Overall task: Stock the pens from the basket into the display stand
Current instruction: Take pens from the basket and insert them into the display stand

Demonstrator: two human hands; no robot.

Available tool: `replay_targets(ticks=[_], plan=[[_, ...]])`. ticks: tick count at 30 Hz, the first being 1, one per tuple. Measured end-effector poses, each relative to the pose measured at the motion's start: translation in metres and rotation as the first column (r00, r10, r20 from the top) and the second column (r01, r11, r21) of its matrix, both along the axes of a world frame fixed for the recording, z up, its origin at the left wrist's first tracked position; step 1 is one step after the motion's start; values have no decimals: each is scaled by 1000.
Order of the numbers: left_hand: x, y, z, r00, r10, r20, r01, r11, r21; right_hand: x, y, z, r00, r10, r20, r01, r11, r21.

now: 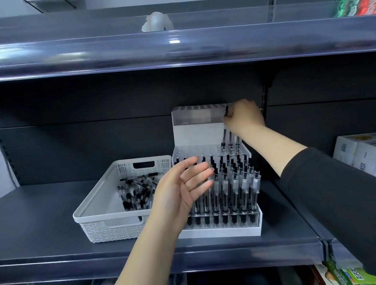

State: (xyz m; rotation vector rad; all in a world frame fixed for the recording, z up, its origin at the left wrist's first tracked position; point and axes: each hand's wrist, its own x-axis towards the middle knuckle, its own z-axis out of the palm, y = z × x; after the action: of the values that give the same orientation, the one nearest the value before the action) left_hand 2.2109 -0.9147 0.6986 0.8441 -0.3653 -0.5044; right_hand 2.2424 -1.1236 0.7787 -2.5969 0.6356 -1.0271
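- Head view: a dark shelf [43, 219] carries a white tiered display stand [220, 230] with a white basket [98, 206] touching its left side.
- The stand's front rows are full of upright pens [234, 183]; more loose pens [134, 190] lie in the basket.
- The right hand [244, 117], fingers curled, pinches one pen [225, 128] over the stand's upper right rows.
- The left hand [183, 187] hovers with fingers spread, holding nothing, before the stand.
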Motion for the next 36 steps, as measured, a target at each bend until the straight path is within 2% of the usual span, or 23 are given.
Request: replay_targets(ticks=[8,15,19,21,23,26,27,28,29,30,31,32,33,34,36], plan=[[1,3,3,1000,13,15,-12,1000,-15,13,1,4,992,-44,-114,33,995,-92],[6,11,4,999,38,6,-38,998,-40,12,-1,-4,998,-15,-61,10,997,-72],[14,33,8,993,114,20,-111,990,-86,3,1,-1,997,-29,-75,23,997,-75],[24,50,11,983,178,38,-174,980,-97,-4,7,5,999,-19,-43,17,998,-54],[38,65,13,966,250,70,-245,967,-72,-10,21,13,998,32,58,-33,999,6],[68,85,13,933,341,116,-348,937,44,-14,63,25,964,178,196,-206,970,133],[80,91,12,926,356,123,-368,926,91,-14,82,28,945,254,205,-295,934,201],[92,96,9,919,369,137,-387,911,144,-11,101,27,910,352,221,-407,859,309],[104,100,6,917,370,148,-394,897,198,-8,123,25,856,452,250,-516,725,457],[115,104,3,916,368,160,-399,878,264,-5,144,21,796,533,286,-582,548,601],[125,106,0,921,352,166,-389,858,336,-2,165,16,751,578,319,-590,370,717],[133,108,-3,930,326,168,-367,833,415,6,181,8,736,601,313,-548,256,797],[141,109,-6,943,291,160,-332,810,484,12,196,0,739,610,286,-490,195,850],[147,110,-8,956,256,143,-292,787,544,21,205,-9,755,608,245,-428,175,886],[156,112,-12,971,221,88,-227,753,617,39,215,-27,805,569,166,-332,200,922]])
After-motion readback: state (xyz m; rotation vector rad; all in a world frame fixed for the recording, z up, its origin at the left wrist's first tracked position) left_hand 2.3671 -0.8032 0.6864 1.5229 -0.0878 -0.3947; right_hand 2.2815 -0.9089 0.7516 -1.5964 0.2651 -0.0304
